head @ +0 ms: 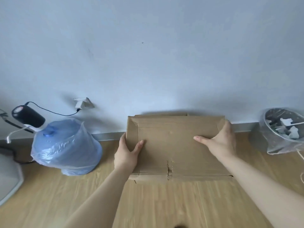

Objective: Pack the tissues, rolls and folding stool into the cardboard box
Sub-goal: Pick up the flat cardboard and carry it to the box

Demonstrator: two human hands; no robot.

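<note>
A brown cardboard box [171,145] is held up in front of me near the wall, its broad worn side facing me with its flaps at the bottom. My left hand [126,153] grips its left edge, thumb on the front face. My right hand [220,142] grips the upper right corner, thumb stretched across the front. No tissues, rolls or folding stool are in view.
A blue water jug [65,145] in a plastic bag, with a black pump on top, stands at the left on the wooden floor [49,195]. A waste bin [283,130] lined with clear plastic is at the right. A white object [8,178] sits at the far left.
</note>
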